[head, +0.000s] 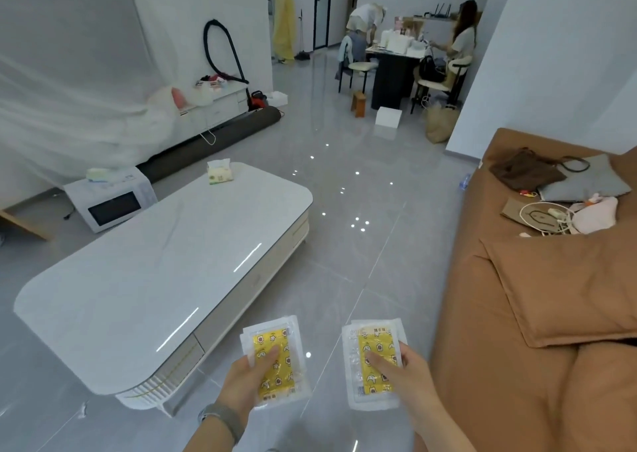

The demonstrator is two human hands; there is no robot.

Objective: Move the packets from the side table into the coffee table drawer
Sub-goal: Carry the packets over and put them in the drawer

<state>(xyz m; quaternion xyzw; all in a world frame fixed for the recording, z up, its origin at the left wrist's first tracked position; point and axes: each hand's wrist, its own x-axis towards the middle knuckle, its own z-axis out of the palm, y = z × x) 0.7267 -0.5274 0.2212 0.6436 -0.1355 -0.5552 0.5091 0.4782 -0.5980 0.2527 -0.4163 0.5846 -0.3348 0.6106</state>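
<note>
My left hand (pixel 245 379) grips a clear packet with a yellow patterned insert (pixel 281 351), thumb across its face. My right hand (pixel 410 379) grips a second packet of the same kind (pixel 375 344), thumb on its front. Both are held over the grey floor at the bottom of the view. The long white coffee table (pixel 165 262) stands to the left of the packets. Its drawer front (pixel 241 317) on the near side is closed. The side table is out of view.
A tissue pack (pixel 220 172) lies on the coffee table's far end. A brown sofa (pixel 551 313) with bags and a cushion fills the right. A microwave (pixel 113 200) sits on the floor to the left. Two people are at a table (pixel 393 62) at the back.
</note>
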